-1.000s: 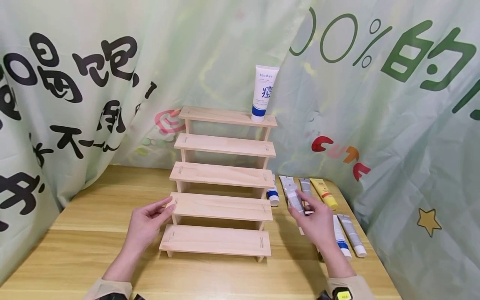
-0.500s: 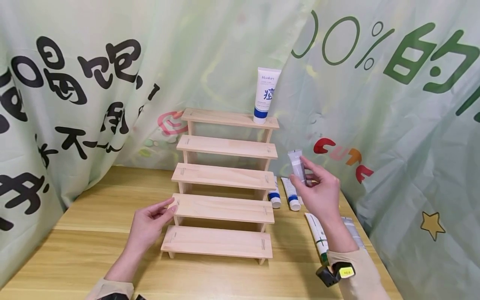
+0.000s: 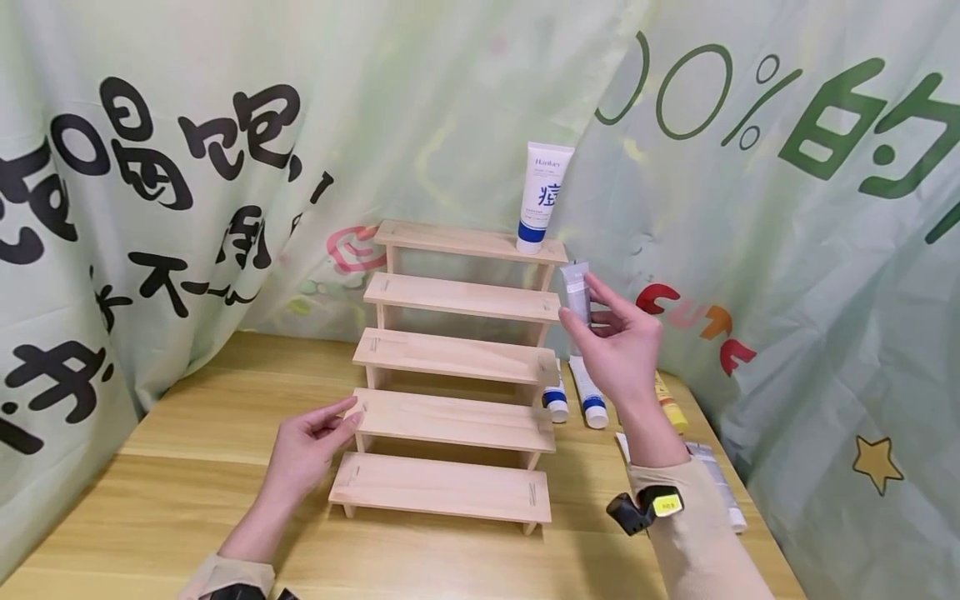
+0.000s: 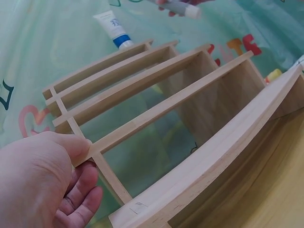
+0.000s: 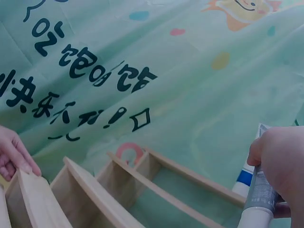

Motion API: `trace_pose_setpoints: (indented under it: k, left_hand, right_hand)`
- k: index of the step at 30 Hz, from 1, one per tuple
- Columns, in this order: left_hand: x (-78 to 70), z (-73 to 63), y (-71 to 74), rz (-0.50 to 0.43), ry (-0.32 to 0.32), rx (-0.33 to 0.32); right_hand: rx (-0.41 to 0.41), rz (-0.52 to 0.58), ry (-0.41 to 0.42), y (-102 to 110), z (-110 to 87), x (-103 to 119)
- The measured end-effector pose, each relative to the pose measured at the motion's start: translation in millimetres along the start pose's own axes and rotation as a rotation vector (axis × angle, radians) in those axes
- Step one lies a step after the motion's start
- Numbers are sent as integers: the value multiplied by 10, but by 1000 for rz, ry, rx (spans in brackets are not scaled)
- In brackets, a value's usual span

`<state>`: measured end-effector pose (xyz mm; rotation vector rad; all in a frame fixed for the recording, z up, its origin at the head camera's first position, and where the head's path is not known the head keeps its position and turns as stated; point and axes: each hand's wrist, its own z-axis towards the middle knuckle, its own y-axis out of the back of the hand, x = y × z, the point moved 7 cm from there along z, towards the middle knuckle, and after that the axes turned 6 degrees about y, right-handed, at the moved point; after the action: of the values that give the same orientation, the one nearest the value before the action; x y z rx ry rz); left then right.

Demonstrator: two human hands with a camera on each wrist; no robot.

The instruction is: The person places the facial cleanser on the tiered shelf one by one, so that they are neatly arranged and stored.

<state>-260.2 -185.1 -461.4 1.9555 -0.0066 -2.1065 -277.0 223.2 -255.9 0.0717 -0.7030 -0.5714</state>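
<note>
A stepped wooden display rack [image 3: 453,417] with several tiers stands on the table. My left hand [image 3: 303,454] pinches the left end of its second tier from the bottom, thumb on top in the left wrist view. My right hand [image 3: 618,342] holds a small grey tube [image 3: 576,292] with a white cap [image 5: 256,217], crimped end up, just right of the upper tiers. On the top tier's right end a white tube with a blue band [image 3: 543,200] stands upright on its cap. In the right wrist view the grey tube overlaps that tube.
Right of the rack lie white-and-blue tubes [image 3: 588,396], a yellow tube [image 3: 670,406] and a grey tube [image 3: 720,487], partly hidden by my right arm. A printed curtain [image 3: 450,108] hangs close behind the rack and along both sides of the wooden table [image 3: 172,483].
My right hand has picked up the grey tube from the table and carried it up and left beside the upper tiers. The left hand keeps its hold on the rack.
</note>
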Motion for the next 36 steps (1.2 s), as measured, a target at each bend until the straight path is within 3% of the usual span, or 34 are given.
trace_pose_setpoints:
  k: [8,15,25,36]
  left_hand:
    - [12,2,9,-2,4,-9]
    - [32,0,15,-14,17,-8]
    - [-10,-12,-10,-42,15,-2]
    - [40,13,4,-3,15,-5]
  right_hand:
    - [-3,26,-2,-199,200,138]
    - [-7,121,37,-447,369,236]
    - [-78,199,71,-803,650,309]
    - [-146,171,155,-1094,931,352]
